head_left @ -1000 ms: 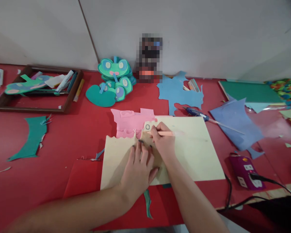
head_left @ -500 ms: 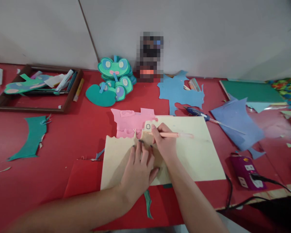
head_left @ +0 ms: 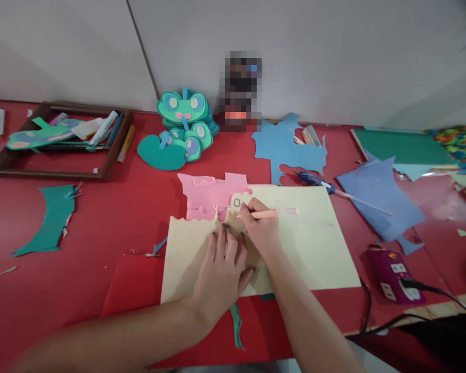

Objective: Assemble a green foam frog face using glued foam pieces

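A cream sheet of foam or paper (head_left: 310, 248) with a ragged upper-left edge lies before me. My left hand (head_left: 225, 259) rests flat on it, fingers stretched toward that edge. In my right hand (head_left: 262, 225) is an orange pen (head_left: 270, 213), held in a writing grip with its tip low over the sheet. A small dark oval outline (head_left: 236, 202) is drawn just above the tip. Beyond the ragged edge lies a cut pink piece (head_left: 207, 196), partly under the cream sheet.
Green frog-face cutouts (head_left: 184, 109) are stacked at the back. A brown frame (head_left: 54, 176) with markers stands left. Blue scrap (head_left: 283, 142), a dark-blue glue gun (head_left: 314, 180), a periwinkle sheet (head_left: 380, 197) and a purple power socket box (head_left: 394, 274) with a black cord lie right.
My right hand and the orange pen have shifted slightly left and down, below the drawn oval. My left hand stays in place on the sheet.
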Demonstrator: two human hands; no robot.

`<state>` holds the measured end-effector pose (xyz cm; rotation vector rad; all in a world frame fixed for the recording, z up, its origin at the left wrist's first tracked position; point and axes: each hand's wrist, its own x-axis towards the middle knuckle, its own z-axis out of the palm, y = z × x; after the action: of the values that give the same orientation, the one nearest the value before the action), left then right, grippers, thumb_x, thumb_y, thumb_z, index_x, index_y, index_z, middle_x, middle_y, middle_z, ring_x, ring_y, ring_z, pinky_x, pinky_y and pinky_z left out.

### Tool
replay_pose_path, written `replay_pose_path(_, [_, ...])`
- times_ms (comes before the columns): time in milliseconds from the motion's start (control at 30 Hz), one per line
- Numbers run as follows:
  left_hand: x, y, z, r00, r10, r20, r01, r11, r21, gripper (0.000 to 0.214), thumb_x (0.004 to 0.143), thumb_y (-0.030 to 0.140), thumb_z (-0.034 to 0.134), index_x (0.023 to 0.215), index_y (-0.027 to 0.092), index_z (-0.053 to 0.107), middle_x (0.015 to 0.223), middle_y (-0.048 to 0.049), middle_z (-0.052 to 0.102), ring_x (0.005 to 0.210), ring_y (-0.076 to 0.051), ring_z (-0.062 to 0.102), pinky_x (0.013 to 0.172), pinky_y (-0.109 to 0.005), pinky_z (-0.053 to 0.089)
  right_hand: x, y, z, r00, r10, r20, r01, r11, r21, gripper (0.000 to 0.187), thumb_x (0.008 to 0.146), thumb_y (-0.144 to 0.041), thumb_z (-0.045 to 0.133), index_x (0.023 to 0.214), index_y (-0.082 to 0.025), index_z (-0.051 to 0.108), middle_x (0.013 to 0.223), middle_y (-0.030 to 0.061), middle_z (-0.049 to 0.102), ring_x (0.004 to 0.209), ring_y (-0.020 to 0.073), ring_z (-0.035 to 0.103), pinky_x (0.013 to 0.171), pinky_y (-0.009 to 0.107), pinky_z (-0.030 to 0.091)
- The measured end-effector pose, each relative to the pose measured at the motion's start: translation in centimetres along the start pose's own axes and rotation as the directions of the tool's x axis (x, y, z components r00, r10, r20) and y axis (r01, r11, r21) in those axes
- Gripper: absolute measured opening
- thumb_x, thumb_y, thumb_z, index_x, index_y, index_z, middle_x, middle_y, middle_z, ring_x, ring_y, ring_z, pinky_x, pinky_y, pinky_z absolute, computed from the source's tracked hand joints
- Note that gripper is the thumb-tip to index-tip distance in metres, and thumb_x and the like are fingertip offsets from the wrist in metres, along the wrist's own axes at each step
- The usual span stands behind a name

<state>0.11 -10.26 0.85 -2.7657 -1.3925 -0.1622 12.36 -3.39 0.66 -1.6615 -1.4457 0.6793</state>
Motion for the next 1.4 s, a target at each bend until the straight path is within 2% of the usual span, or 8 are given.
replay_pose_path(133, [-0.01, -0.01, 0.04, 1.0, 0.004, -0.001, -0.004, 1.0, 0.0, 0.047, 0.087, 0.04, 0.039, 0.117, 0.007, 0.054, 0.12, -0.0214, 0.054, 0.12, -0.038, 0.046, 0.097, -0.048, 0.039, -0.01, 0.05, 0.02, 1.0, 0.014, -0.018, -0.014, 1.0, 0.016, 0.034, 0.084, -0.032, 0.047, 0.054, -0.022, 0.034, 0.042, -0.006, 0.037, 0.045, 0.0101, 0.038, 0.049, 0.024, 0.034])
replay_pose_path(333, [-0.02, 0.03, 0.02, 1.0, 0.007, 0.006, -0.007, 1.0, 0.004, 0.045, 0.087, 0.04, 0.04, 0.114, 0.008, 0.056, 0.119, -0.0214, 0.055, 0.119, -0.038, 0.047, 0.096, -0.048, 0.039, -0.04, 0.34, 0.1, 0.999, -0.046, 0.016, 0.047, 0.999, -0.016, 0.036, 0.082, -0.027, 0.047, 0.054, -0.021, 0.026, 0.047, -0.0066, 0.028, 0.046, 0.009, 0.031, 0.047, 0.022, 0.029])
replay_pose_path(500, [-0.12, 0.04, -0.02, 1.0, 0.006, 0.012, -0.006, 1.0, 0.004, 0.045, 0.087, 0.039, 0.04, 0.115, 0.007, 0.055, 0.119, -0.0219, 0.055, 0.119, -0.038, 0.047, 0.096, -0.048, 0.039, -0.07, 0.32, 0.01, 0.999, -0.026, 0.044, 0.026, 1.0, 0.011, 0.035, 0.082, -0.027, 0.047, 0.054, -0.021, 0.026, 0.048, -0.0065, 0.028, 0.046, 0.0092, 0.032, 0.047, 0.022, 0.029])
replay_pose_path(767, [0.12, 0.03, -0.11, 1.0, 0.008, 0.001, -0.008, 1.0, 0.028, 0.045, 0.087, 0.04, 0.04, 0.114, 0.008, 0.055, 0.119, -0.0204, 0.055, 0.118, -0.037, 0.048, 0.095, -0.047, 0.041, -0.19, -0.21, 0.05, 0.993, 0.051, 0.105, -0.066, 0.989, 0.136, 0.035, 0.083, -0.033, 0.05, 0.053, -0.022, 0.035, 0.044, -0.0058, 0.04, 0.046, 0.0108, 0.041, 0.051, 0.024, 0.037])
replay_pose_path(1033, [-0.05, 0.07, -0.1, 1.0, 0.01, -0.006, -0.01, 1.0, 0.024, 0.045, 0.087, 0.04, 0.039, 0.114, 0.007, 0.054, 0.119, -0.0214, 0.056, 0.117, -0.037, 0.049, 0.095, -0.048, 0.04, -0.26, 0.08, 0.19, 0.993, 0.026, 0.112, -0.031, 0.999, 0.044, 0.034, 0.082, -0.032, 0.049, 0.055, -0.021, 0.032, 0.048, -0.0064, 0.035, 0.047, 0.009, 0.038, 0.048, 0.022, 0.033])
replay_pose_path(1200, [-0.01, 0.06, -0.01, 1.0, 0.008, -0.017, -0.008, 1.0, 0.025, 0.045, 0.086, 0.04, 0.04, 0.113, 0.007, 0.055, 0.119, -0.0216, 0.055, 0.117, -0.038, 0.049, 0.096, -0.048, 0.04, -0.18, 0.14, 0.1, 0.994, 0.039, 0.106, -0.048, 0.995, 0.091, 0.034, 0.082, -0.032, 0.048, 0.055, -0.021, 0.032, 0.048, -0.0062, 0.035, 0.048, 0.0093, 0.037, 0.049, 0.022, 0.034])
replay_pose_path(1400, [0.02, 0.0, 0.05, 1.0, 0.006, -0.005, -0.006, 1.0, 0.024, 0.045, 0.087, 0.039, 0.039, 0.115, 0.007, 0.054, 0.12, -0.0221, 0.054, 0.118, -0.038, 0.048, 0.095, -0.048, 0.04, -0.14, 0.17, 0.14, 0.994, 0.018, 0.104, -0.024, 0.998, 0.059, 0.033, 0.081, -0.028, 0.048, 0.055, -0.021, 0.03, 0.049, -0.0062, 0.032, 0.048, 0.0095, 0.037, 0.049, 0.023, 0.032])
